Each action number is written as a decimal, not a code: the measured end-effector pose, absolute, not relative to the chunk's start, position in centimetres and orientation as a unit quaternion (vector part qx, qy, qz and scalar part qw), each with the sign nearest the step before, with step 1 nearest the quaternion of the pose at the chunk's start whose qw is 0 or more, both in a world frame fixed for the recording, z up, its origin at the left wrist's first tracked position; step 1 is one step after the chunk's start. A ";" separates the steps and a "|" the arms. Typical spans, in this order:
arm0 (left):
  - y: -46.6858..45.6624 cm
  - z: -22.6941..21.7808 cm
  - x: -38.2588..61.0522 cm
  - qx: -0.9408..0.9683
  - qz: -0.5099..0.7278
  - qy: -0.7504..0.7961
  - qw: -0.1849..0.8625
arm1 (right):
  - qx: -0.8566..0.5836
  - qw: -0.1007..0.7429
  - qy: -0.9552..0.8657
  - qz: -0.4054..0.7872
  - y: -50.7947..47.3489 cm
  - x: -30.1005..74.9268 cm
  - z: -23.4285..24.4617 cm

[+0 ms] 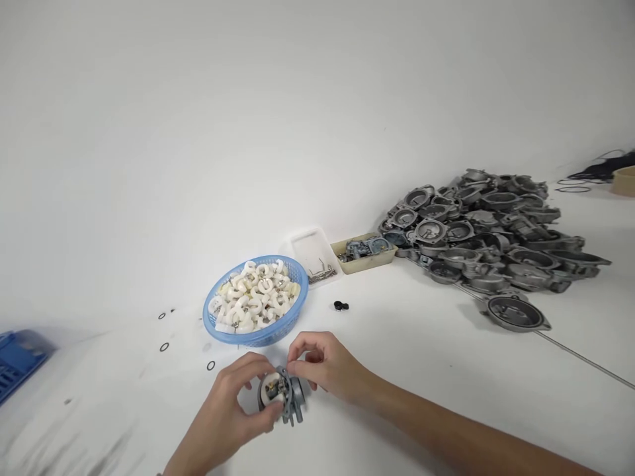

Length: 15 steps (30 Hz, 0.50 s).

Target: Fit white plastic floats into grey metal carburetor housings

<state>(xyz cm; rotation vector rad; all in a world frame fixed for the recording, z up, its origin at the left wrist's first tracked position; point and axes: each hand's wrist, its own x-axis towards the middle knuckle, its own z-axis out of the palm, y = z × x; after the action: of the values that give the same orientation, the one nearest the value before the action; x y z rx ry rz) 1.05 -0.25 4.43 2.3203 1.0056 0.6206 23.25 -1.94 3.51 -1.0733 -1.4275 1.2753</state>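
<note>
A grey metal carburetor body sits low in the middle, its open side turned toward my left hand. My left hand is closed around it, thumb below and fingers above. A white ring-like float and small brass parts show inside the carburetor. At its upper right edge, my right hand has thumb and index finger pinched together. Whatever those fingertips hold is too small or hidden to make out. Just beyond the hands stands a blue basket heaped with white floats.
Behind are a white tray with metal pins and a cream tray with carburetor parts. A pile of grey bowl-shaped castings fills the right, one casting lying nearer on a thin rod. Black rings lie left.
</note>
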 end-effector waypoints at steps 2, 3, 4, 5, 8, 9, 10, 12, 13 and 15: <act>-0.2 4.4 0.9 0.859 0.226 0.371 0.270 | -0.422 0.457 -0.578 0.528 -1.9 22.8 3.3; -0.2 4.4 0.8 0.859 0.224 0.372 0.272 | -0.418 0.459 -0.578 0.530 -1.9 22.7 3.1; -0.2 4.4 0.8 0.858 0.223 0.373 0.274 | -0.417 0.462 -0.576 0.530 -1.8 22.5 2.9; -0.2 4.4 0.7 0.857 0.220 0.375 0.276 | -0.417 0.464 -0.575 0.529 -1.8 22.4 2.8; -0.3 4.4 0.6 0.856 0.217 0.379 0.278 | -0.425 0.470 -0.572 0.521 -1.8 22.2 2.4; -0.3 4.4 0.6 0.857 0.216 0.378 0.275 | -0.427 0.471 -0.573 0.516 -1.8 22.1 2.3; -0.3 4.4 0.7 0.859 0.214 0.379 0.271 | -0.429 0.474 -0.573 0.512 -1.8 22.1 2.2; -0.4 4.5 0.7 0.860 0.213 0.383 0.261 | -0.430 0.482 -0.572 0.506 -1.7 22.0 2.2; -0.4 4.5 0.8 0.860 0.213 0.386 0.258 | -0.429 0.486 -0.571 0.503 -1.7 22.0 2.1; -0.4 4.6 0.8 0.861 0.214 0.385 0.254 | -0.428 0.492 -0.572 0.498 -1.6 21.9 2.2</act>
<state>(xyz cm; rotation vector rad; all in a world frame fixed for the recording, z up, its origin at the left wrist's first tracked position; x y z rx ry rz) 0.84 -0.45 4.59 2.3395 1.0472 0.5828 21.87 -1.61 2.16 -1.0375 -1.3881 1.2078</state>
